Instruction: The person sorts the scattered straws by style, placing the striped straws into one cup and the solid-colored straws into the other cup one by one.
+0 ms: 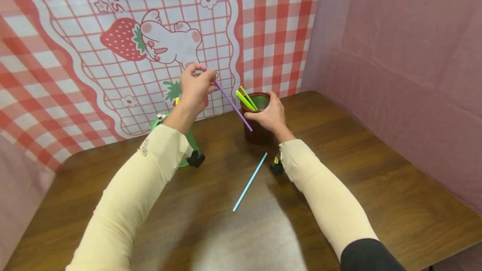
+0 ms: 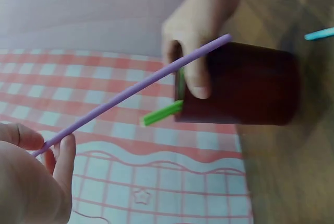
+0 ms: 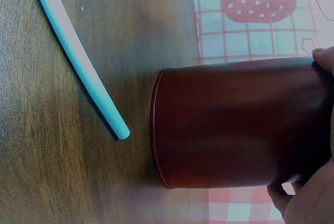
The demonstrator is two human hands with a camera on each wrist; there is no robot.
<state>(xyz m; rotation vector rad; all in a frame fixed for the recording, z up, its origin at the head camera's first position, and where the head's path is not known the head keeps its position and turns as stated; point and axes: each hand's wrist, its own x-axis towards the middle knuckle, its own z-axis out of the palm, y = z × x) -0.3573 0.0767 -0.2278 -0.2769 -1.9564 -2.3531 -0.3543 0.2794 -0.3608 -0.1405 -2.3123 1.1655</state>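
Between thumb and fingers, my left hand (image 1: 197, 85) pinches a purple straw (image 1: 233, 106) by its upper end. The straw slants down to the right, its lower end in front of a dark red-brown cup (image 1: 257, 131). My right hand (image 1: 272, 114) grips this cup around its rim, thumb at the front. Several green straws (image 1: 246, 98) lean inside the cup and stick out over its left edge. On the table in front lies a light blue straw (image 1: 250, 182), its far end close to the cup's base, as the right wrist view also shows.
A green container (image 1: 192, 139) with small things at its top stands behind my left forearm, partly hidden. Dark wrist gear shows under both cuffs. A strawberry-print cloth (image 1: 169, 45) hangs behind the brown wooden table (image 1: 339, 170), and a pink curtain (image 1: 406, 53) closes the right side.
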